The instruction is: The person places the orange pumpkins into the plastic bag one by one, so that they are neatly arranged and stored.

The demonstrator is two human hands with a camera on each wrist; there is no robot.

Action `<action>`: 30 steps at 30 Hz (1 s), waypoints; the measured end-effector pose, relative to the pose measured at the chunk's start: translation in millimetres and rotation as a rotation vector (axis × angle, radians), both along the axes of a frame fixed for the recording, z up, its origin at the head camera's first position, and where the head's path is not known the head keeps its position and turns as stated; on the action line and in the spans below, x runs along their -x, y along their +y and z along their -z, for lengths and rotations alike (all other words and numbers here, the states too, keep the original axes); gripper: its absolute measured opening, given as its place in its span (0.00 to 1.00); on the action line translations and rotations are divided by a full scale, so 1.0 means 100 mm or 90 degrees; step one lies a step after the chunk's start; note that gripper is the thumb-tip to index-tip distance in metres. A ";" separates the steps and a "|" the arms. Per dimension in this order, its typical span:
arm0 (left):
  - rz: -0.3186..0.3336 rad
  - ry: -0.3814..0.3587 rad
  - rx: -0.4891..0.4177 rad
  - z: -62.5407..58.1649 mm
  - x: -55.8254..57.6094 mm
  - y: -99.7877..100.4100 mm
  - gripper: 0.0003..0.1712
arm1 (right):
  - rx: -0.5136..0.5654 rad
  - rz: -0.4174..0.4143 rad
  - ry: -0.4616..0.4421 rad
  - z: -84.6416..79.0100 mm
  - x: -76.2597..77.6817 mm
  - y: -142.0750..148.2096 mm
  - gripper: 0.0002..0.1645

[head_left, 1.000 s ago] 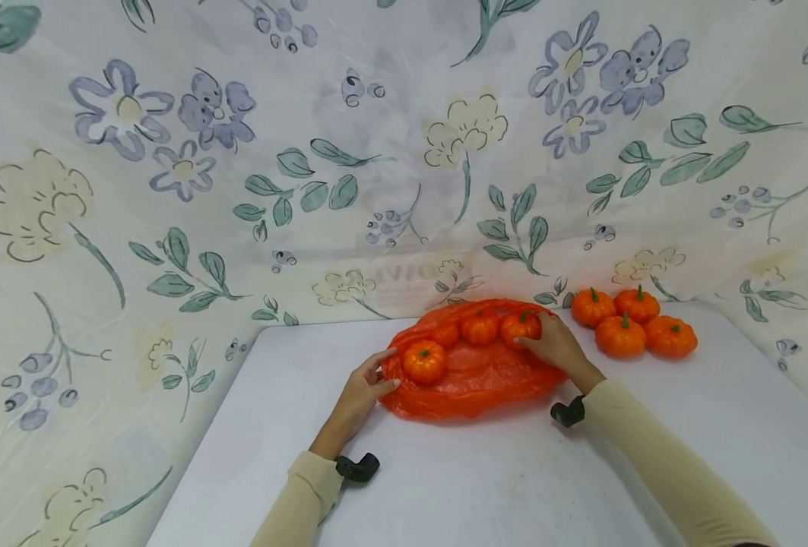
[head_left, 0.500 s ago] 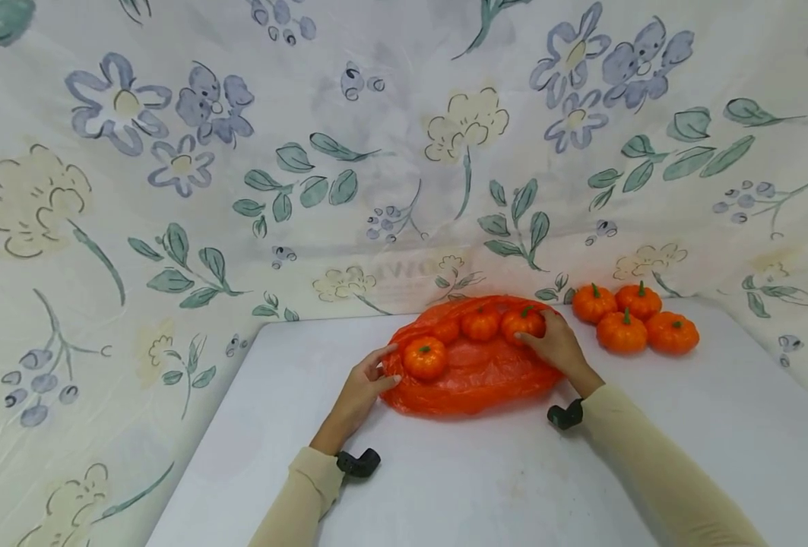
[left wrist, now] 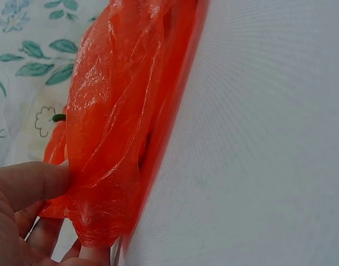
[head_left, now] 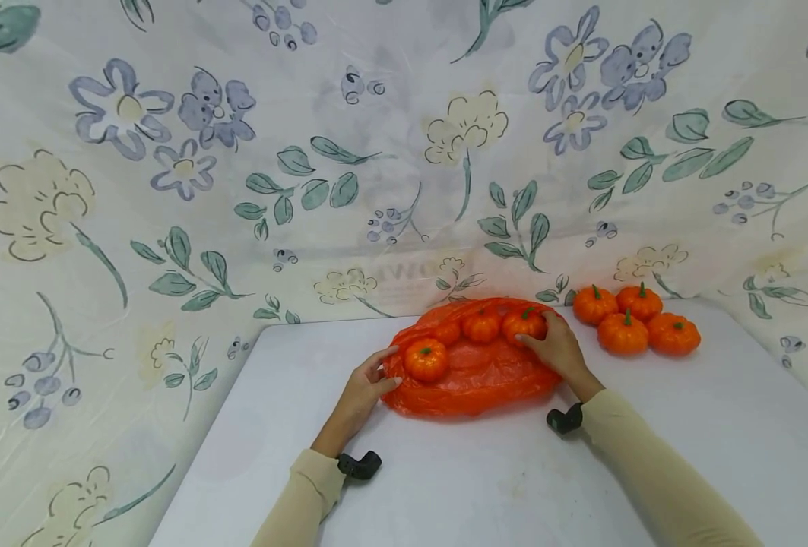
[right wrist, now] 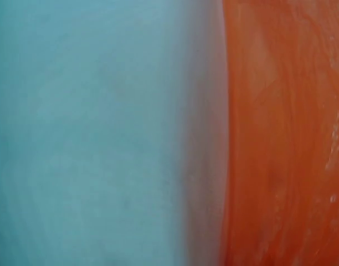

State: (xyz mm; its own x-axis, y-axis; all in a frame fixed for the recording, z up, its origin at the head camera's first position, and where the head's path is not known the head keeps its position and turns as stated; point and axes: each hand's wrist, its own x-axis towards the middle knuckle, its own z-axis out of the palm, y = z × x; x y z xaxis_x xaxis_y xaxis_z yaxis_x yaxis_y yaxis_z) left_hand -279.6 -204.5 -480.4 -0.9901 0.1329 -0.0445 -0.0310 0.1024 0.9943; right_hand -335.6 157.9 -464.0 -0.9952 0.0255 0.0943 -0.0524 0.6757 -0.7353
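An orange-red plastic bag (head_left: 475, 391) lies spread with its mouth wide on the table. My left hand (head_left: 365, 386) holds the bag's left edge; in the left wrist view its thumb (left wrist: 39, 180) lies on the film with fingers behind. At the bag's far right side, my right hand (head_left: 562, 351) grips a small orange pumpkin (head_left: 520, 324) with a green stem. Inside the bag sit another pumpkin (head_left: 426, 360) near the left hand and a further pumpkin (head_left: 482, 327) at the back, with one more between them partly hidden. The right wrist view shows only bag film (right wrist: 286, 133) and table.
Several more small pumpkins (head_left: 622, 334) stand grouped at the back right of the white table (head_left: 458, 479). A flower-printed sheet (head_left: 404, 190) hangs behind the table and along its sides. Black wrist cameras (head_left: 360, 465) sit on both wrists.
Both hands stay nearly where they were, the right still on its pumpkin at the bag's right side. The head view shifts slightly.
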 end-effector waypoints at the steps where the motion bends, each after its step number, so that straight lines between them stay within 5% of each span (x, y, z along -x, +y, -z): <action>1: 0.000 -0.002 0.001 0.00 0.00 0.00 0.34 | -0.002 0.000 -0.001 0.00 0.00 0.00 0.44; 11: 0.002 -0.001 0.000 -0.02 -0.02 0.01 0.35 | -0.014 -0.017 -0.002 -0.05 -0.05 0.06 0.46; 19: 0.000 -0.005 0.008 0.01 0.02 0.02 0.35 | 0.040 -0.035 0.003 -0.17 -0.30 0.30 0.46; 30: -0.007 0.018 0.017 0.01 0.03 0.00 0.35 | 0.096 0.075 0.091 -0.28 -0.58 0.88 0.38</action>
State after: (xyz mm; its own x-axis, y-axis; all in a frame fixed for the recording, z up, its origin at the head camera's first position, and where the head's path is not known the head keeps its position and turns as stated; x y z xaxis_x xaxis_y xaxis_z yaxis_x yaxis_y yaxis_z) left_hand -282.9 -204.7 -481.4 -0.9925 0.1205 -0.0195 -0.0039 0.1287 0.9917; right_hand -277.5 245.6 -436.4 -0.9613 0.1655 0.2205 -0.0902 0.5670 -0.8188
